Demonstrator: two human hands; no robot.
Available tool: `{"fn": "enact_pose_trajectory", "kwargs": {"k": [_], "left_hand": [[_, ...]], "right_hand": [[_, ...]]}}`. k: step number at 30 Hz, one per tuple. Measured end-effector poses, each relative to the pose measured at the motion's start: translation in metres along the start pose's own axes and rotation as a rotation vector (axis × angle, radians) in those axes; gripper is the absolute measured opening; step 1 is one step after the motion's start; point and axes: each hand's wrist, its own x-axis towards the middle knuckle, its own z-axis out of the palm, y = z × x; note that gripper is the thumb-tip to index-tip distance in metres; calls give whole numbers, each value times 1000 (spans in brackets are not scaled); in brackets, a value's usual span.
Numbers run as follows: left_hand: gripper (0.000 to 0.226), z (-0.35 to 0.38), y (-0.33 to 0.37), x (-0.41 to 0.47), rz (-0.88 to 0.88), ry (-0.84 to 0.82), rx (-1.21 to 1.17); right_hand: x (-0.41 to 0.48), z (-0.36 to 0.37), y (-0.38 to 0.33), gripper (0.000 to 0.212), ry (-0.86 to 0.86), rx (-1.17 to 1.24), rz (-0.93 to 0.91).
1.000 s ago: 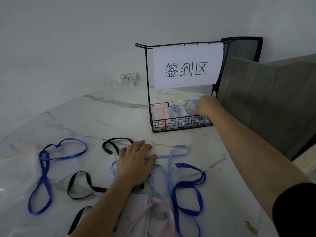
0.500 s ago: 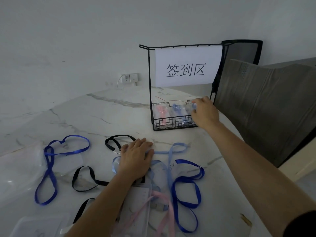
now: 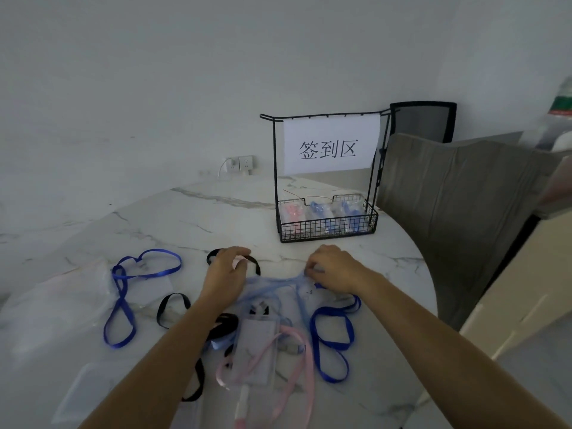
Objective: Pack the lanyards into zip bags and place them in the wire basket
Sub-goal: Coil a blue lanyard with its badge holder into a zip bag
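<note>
A black wire basket (image 3: 328,226) with a paper sign stands at the back of the marble table and holds several zip bags with pink and blue lanyards inside. In front of it lie loose lanyards: a light blue lanyard (image 3: 278,283), a dark blue one (image 3: 332,335), another dark blue one (image 3: 123,292) at the left, black ones (image 3: 173,308) and a pink one (image 3: 297,360). My left hand (image 3: 226,274) and my right hand (image 3: 332,267) both pinch the light blue lanyard and lift it slightly off the table.
Clear zip bags (image 3: 52,301) lie at the left, and a badge holder (image 3: 255,349) lies in the middle of the pile. A grey chair (image 3: 458,212) stands close on the right. The round table edge (image 3: 428,274) curves on the right.
My right hand has left the basket and come back to the pile. Both hands have closed on the light blue lanyard; my left hand was flat on it before.
</note>
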Motion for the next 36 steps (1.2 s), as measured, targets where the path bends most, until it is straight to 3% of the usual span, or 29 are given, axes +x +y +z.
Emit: {"fn": "enact_pose_trajectory", "kwargs": {"k": [3, 7, 12, 16, 19, 23, 27, 30, 33, 36], "left_hand": [[29, -10, -8, -18, 5, -10, 64], [41, -22, -10, -34, -16, -56, 13], [51, -28, 5, -44, -27, -105, -146], [41, -30, 15, -58, -90, -101, -389], [44, -30, 19, -68, -42, -124, -424], [9, -26, 23, -71, 33, -112, -299], [16, -29, 18, -67, -105, -10, -442], [2, -35, 17, -64, -253, 141, -625], [42, -36, 11, -62, -432, 298, -497], [51, -37, 19, -69, -406, 212, -563]], "right_hand": [[-7, -20, -20, 23, 158, 192, -15], [-15, -62, -68, 19, 298, 677, -27], [-30, -99, -117, 21, 383, 894, -133], [-47, -122, -150, 18, 391, 1111, -215], [-55, -134, -165, 17, 377, 1209, -259], [-62, -148, -175, 24, 406, 1371, -283], [-68, -167, -179, 29, 457, 1596, -321], [-69, -174, -175, 30, 473, 1692, -305], [-67, -169, -173, 27, 457, 1707, -272], [-64, -160, -174, 27, 423, 1726, -247]]}}
